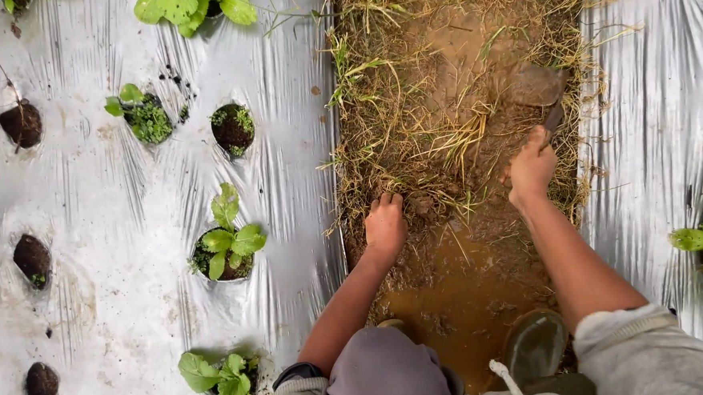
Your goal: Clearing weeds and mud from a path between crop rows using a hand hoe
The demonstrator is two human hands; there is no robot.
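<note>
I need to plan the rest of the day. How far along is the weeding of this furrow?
Near the boots, the muddy furrow is already bare. The left hand grips the grass at its edge, and the right hand holds a trowel. The grassy stretch ahead is left.

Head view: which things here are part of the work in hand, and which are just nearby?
In use: left hand on the grass; right hand gripping a trowel; muddy furrow.
Nearby only: silver mulch sheet; seedling; boot.
</note>
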